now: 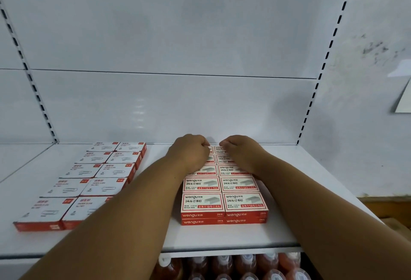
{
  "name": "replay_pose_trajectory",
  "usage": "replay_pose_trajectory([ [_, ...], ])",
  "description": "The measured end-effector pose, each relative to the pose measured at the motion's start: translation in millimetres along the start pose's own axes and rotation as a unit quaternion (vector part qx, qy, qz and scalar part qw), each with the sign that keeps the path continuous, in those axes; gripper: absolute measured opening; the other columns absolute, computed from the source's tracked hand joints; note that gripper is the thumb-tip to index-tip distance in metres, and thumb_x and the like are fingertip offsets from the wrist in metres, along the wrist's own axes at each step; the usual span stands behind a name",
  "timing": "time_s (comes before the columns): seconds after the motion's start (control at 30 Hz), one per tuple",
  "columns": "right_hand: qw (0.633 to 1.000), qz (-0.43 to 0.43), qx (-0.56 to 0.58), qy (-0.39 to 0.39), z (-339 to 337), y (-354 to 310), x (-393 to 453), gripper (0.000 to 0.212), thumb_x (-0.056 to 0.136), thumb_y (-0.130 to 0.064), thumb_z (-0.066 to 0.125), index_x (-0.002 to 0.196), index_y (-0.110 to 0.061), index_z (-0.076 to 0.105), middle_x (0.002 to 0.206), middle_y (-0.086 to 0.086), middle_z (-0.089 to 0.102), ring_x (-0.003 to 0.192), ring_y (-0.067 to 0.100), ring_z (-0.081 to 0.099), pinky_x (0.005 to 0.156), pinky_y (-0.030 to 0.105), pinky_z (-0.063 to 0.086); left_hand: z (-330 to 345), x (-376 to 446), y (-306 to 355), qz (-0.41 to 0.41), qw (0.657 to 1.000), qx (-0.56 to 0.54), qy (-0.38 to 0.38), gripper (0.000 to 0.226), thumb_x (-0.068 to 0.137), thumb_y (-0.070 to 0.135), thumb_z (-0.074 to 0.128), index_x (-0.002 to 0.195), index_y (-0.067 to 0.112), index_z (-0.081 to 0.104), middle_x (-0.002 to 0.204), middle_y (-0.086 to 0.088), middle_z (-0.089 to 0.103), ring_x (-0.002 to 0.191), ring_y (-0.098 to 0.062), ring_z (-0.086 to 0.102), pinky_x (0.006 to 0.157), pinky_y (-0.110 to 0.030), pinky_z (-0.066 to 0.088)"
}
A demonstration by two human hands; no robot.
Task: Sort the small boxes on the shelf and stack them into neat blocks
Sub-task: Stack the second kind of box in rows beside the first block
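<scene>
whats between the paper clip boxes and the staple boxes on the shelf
In the head view, the left forearm crosses that gap above the shelf; under it only bare white shelf shows between the paper clip boxes and the staple boxes.

White slotted back panel (pixel 173 35) — scuffed wall (pixel 375 52) at right

White shelf (pixel 222 237) holding two blocks of small boxes.
Lower left of the frame: paper clip boxes (pixel 89 182), two columns wide. Centre: red-and-white staple boxes (pixel 224 204), two columns, stacked two high, well apart from the first block.
</scene>
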State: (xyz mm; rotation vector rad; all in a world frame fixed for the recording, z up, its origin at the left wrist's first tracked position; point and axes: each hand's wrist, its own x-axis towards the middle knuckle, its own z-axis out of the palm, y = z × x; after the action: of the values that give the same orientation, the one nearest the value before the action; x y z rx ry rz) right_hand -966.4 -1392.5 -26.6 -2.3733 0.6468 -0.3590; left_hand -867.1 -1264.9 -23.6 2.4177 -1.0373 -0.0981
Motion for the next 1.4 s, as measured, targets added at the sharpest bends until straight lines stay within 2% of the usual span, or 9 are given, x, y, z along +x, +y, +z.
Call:
replay_pose_trajectory([
  [0.17, 0.961, 0.079, 0.263, 0.02, -10, 2, -11, 0.033, 0.098, -0.03, 0.051, 0.121, -0.009, 0.062, 0.13, 0.014, 0.06, 0.117, 0.03, 0.057, 0.094, 0.04, 0.046, -8, -4, 1, -0.017, 0.999, -0.042, -0.022, 0.036, 0.098, 0.035, 0.039, 0.128, 0.025, 0.058, 0.128, -0.001, 0.06, 0.108, -0.021, 0.059, 0.094, -0.038, 0.048],
  [0.33, 0.921, 0.139, 0.362, 0.029, -17, 7, -15, 0.038, 0.101, -0.04, 0.042, 0.123, -0.016, 0.061, 0.137, 0.002, 0.055, 0.12, 0.021, 0.051, 0.104, 0.038, 0.038, -18, -13, -4, -0.079, 0.993, -0.083, 0.018, 0.035, 0.098, 0.026, 0.04, 0.129, 0.019, 0.055, 0.12, -0.003, 0.063, 0.1, -0.023, 0.062, 0.084, -0.036, 0.051],
  [0.43, 0.973, 0.109, 0.184, 0.089, -17, 16, -18, 0.037, 0.098, -0.038, 0.04, 0.099, -0.008, 0.062, 0.111, 0.017, 0.065, 0.098, 0.033, 0.062, 0.089, 0.043, 0.051, -23, -17, -8, -0.116, 0.992, 0.039, 0.032, 0.018, 0.094, 0.024, 0.044, 0.099, 0.015, 0.058, 0.089, -0.001, 0.065, 0.077, -0.019, 0.061, 0.058, -0.03, 0.041],
  [0.53, 0.989, 0.076, -0.087, 0.097, -19, 22, -17, 0.041, 0.098, -0.042, 0.035, 0.075, -0.014, 0.053, 0.083, 0.012, 0.06, 0.066, 0.022, 0.054, 0.063, 0.033, 0.042, -24, -20, -11, -0.128, 0.986, 0.109, 0.006, 0.027, 0.098, 0.027, 0.04, 0.075, 0.016, 0.051, 0.076, 0.0, 0.057, 0.075, -0.018, 0.058, 0.061, -0.029, 0.038],
  [0.63, 0.978, 0.088, -0.186, 0.019, -18, 21, -9, 0.052, 0.1, -0.047, 0.027, 0.098, -0.008, 0.061, 0.102, 0.013, 0.065, 0.088, 0.026, 0.057, 0.077, 0.033, 0.043, -21, -18, -12, -0.101, 0.984, 0.145, -0.027, 0.033, 0.102, 0.029, 0.031, 0.086, 0.013, 0.056, 0.085, -0.001, 0.054, 0.086, -0.02, 0.055, 0.074, -0.03, 0.039],
  [0.9, 0.969, 0.058, -0.236, -0.038, -17, 16, -3, 0.049, 0.103, -0.041, 0.026, 0.11, -0.007, 0.061, 0.118, 0.013, 0.063, 0.108, 0.029, 0.058, 0.087, 0.034, 0.043, -14, -10, -17, -0.099, 0.983, 0.149, -0.047, 0.031, 0.1, 0.027, 0.034, 0.079, 0.016, 0.055, 0.078, 0.0, 0.052, 0.086, -0.021, 0.055, 0.073, -0.03, 0.039],
  [1.17, 0.967, 0.051, -0.244, -0.046, -16, 22, 3, 0.046, 0.102, -0.042, 0.027, 0.1, -0.01, 0.06, 0.114, 0.012, 0.065, 0.091, 0.025, 0.053, 0.079, 0.031, 0.04, -14, -12, -15, -0.085, 0.984, 0.144, -0.062, 0.035, 0.101, 0.019, 0.03, 0.106, 0.012, 0.064, 0.102, -0.005, 0.061, 0.1, -0.021, 0.059, 0.076, -0.028, 0.041],
  [1.3, 0.97, 0.068, -0.226, -0.057, -19, 22, 8, 0.055, 0.101, -0.051, 0.024, 0.105, -0.01, 0.06, 0.112, 0.012, 0.063, 0.089, 0.024, 0.051, 0.08, 0.03, 0.037, -17, -9, -19, -0.1, 0.985, 0.131, -0.055, 0.035, 0.102, 0.028, 0.026, 0.099, 0.016, 0.058, 0.11, -0.006, 0.062, 0.091, -0.02, 0.052, 0.077, -0.029, 0.037],
  [1.4, 0.97, 0.064, -0.226, -0.061, -19, 22, 13, 0.057, 0.101, -0.053, 0.024, 0.105, -0.009, 0.061, 0.11, 0.01, 0.064, 0.089, 0.023, 0.054, 0.08, 0.03, 0.038, -18, -5, -22, -0.09, 0.984, 0.144, -0.062, 0.041, 0.102, 0.032, 0.026, 0.113, 0.014, 0.062, 0.123, -0.007, 0.061, 0.099, -0.021, 0.053, 0.079, -0.028, 0.035],
])
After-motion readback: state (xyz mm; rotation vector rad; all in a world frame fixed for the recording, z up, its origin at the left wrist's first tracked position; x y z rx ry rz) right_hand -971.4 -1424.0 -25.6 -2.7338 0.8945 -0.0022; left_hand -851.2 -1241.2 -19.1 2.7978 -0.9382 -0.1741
